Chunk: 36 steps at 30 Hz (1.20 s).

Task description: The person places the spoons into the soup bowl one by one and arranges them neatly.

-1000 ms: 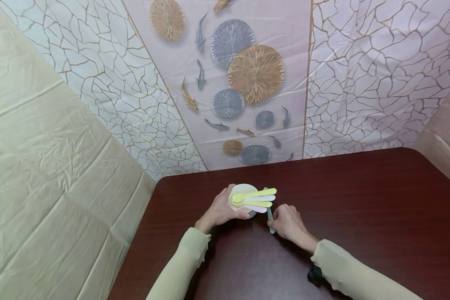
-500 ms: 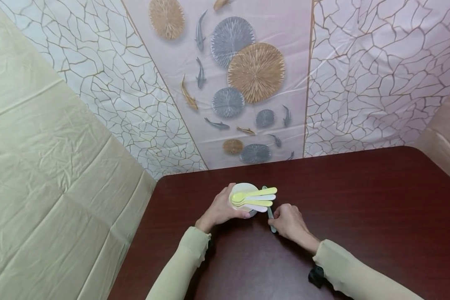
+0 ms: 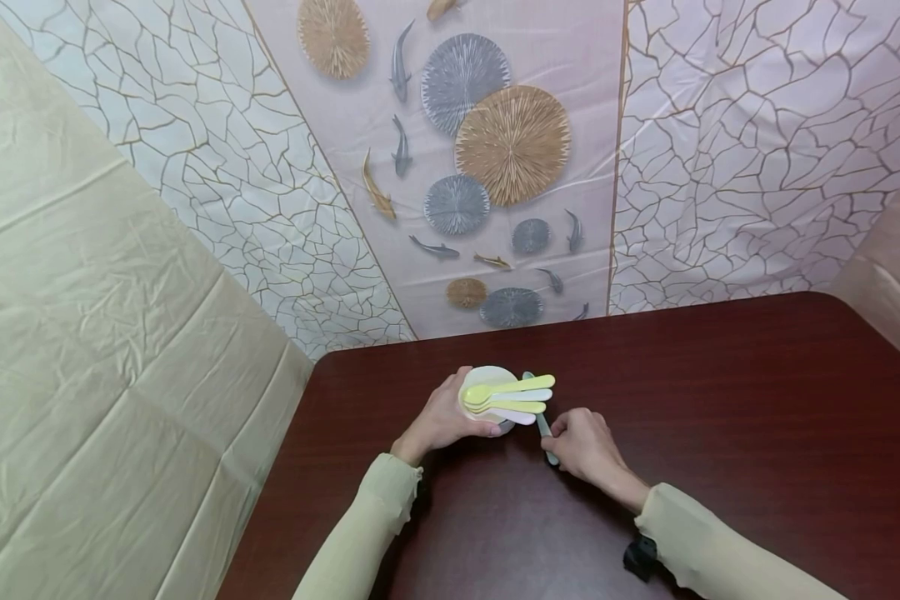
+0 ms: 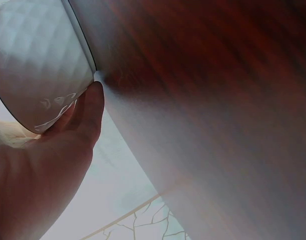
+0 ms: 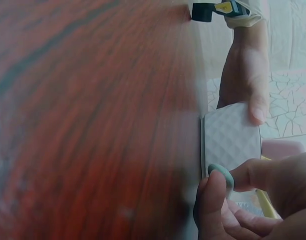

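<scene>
My left hand (image 3: 444, 417) grips a white bowl (image 3: 487, 373) from its left side, thumb along the near wall. The bowl's wall (image 4: 38, 55) has a dimpled diamond pattern in the left wrist view. Several yellow and white spoons (image 3: 516, 386) lie fanned across the bowl, their handles sticking out over the right rim. Just right of the bowl, my right hand (image 3: 588, 446) pinches the near end of a grey-green spoon (image 3: 545, 427) between thumb and forefinger. Its middle passes below the fanned handles and is hidden there. In the right wrist view its rounded end (image 5: 221, 175) shows between the fingertips.
Both hands work over a dark red-brown wooden table (image 3: 720, 400). A patterned cloth (image 3: 510, 150) with fish and round motifs hangs behind its far edge. Pale cloth (image 3: 120, 333) hangs at the left side. A small black device (image 3: 640, 557) sits at the right wrist.
My right hand has shifted slightly to the right, carrying the near end of the grey-green spoon with it. The left hand, bowl and fanned spoons have stayed nearly still.
</scene>
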### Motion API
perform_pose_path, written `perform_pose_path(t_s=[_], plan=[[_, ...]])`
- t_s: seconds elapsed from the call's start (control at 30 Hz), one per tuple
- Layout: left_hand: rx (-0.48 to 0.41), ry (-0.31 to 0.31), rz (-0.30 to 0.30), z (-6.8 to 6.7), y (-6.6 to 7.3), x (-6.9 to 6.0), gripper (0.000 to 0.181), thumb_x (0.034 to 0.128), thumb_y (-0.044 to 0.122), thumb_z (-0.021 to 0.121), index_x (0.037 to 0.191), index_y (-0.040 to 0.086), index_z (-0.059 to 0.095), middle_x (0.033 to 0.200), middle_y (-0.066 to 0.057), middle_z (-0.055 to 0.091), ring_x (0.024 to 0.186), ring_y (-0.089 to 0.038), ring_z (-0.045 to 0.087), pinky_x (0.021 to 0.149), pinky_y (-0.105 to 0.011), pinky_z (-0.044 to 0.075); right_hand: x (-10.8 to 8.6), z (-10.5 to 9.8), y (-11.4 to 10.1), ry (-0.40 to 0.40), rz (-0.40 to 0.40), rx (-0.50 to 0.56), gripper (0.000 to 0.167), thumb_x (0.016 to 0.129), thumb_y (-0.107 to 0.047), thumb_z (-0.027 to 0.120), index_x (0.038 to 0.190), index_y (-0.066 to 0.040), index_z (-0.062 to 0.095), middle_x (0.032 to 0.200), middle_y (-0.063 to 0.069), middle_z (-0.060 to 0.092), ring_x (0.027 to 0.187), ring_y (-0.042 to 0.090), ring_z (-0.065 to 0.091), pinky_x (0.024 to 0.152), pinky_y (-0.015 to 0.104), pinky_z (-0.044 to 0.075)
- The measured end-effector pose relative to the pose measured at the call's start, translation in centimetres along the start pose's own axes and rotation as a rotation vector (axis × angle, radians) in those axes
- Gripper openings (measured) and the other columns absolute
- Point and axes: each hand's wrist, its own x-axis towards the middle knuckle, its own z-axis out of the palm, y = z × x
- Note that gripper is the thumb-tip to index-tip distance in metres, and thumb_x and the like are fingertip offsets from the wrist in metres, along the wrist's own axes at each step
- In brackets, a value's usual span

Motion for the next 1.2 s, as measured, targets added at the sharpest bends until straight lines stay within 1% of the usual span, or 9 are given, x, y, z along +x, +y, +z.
perform_pose_path(t_s=[0.17,0.37,0.73,1.0,1.2], plan=[[-0.006,0.0,-0.001,0.0,0.0,0.1,0.099,0.0688,0.047,0.103,0.151,0.025,0.051,0.134,-0.005,0.065,0.119,-0.022,0.062,0.107,-0.045,0.05,-0.2,-0.3,0.0,0.008,0.002,0.005,0.008,0.091,-0.01,0.08,0.084,-0.005,0.08,0.065,-0.001,0.074,0.055,0.009,0.067,0.061,0.028,0.054],[-0.002,-0.002,-0.01,0.0,0.1,0.0,0.1,0.0691,0.046,0.103,0.151,0.024,0.051,0.135,-0.006,0.065,0.119,-0.022,0.062,0.107,-0.045,0.05,-0.6,-0.9,-0.2,0.006,0.02,0.027,0.007,0.093,-0.009,0.078,0.089,-0.004,0.081,0.07,0.0,0.077,0.057,0.01,0.069,0.059,0.028,0.056],[0.007,0.002,-0.01,0.1,0.1,0.0,0.099,0.0684,0.045,0.104,0.15,0.025,0.051,0.134,-0.005,0.065,0.12,-0.022,0.062,0.107,-0.044,0.05,-1.1,-2.0,0.0,0.037,0.002,0.049,0.012,0.091,-0.009,0.076,0.098,0.0,0.081,0.079,0.005,0.08,0.058,0.012,0.071,0.061,0.029,0.058],[0.011,0.003,-0.005,0.2,0.0,0.1,0.1,0.0688,0.045,0.104,0.151,0.024,0.051,0.133,-0.005,0.065,0.118,-0.021,0.062,0.105,-0.043,0.05,-1.3,-3.0,0.3,0.074,-0.007,0.051,0.014,0.091,-0.011,0.077,0.099,0.0,0.081,0.082,0.006,0.081,0.059,0.011,0.072,0.063,0.028,0.056],[0.006,0.004,-0.008,0.1,0.0,0.1,0.099,0.0683,0.044,0.104,0.15,0.024,0.052,0.132,-0.005,0.065,0.118,-0.021,0.061,0.105,-0.042,0.05,-1.5,-3.6,0.4,0.089,-0.016,0.061,0.012,0.091,-0.011,0.076,0.097,-0.002,0.082,0.079,0.004,0.079,0.059,0.01,0.07,0.062,0.026,0.053]])
